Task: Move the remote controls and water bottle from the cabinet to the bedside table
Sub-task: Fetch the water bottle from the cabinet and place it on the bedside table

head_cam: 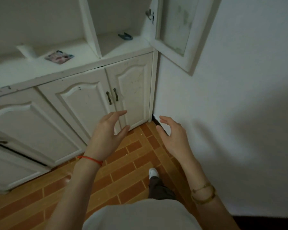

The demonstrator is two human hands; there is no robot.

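The floor has orange tiles. Above it, the left hand and right hand are spread, holding nothing. Farther off stands the white cabinet. No remotes or bottle can be made out.

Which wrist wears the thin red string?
The left wrist: its red string sits just below the left hand; the right wrist carries yellowish bracelets instead.
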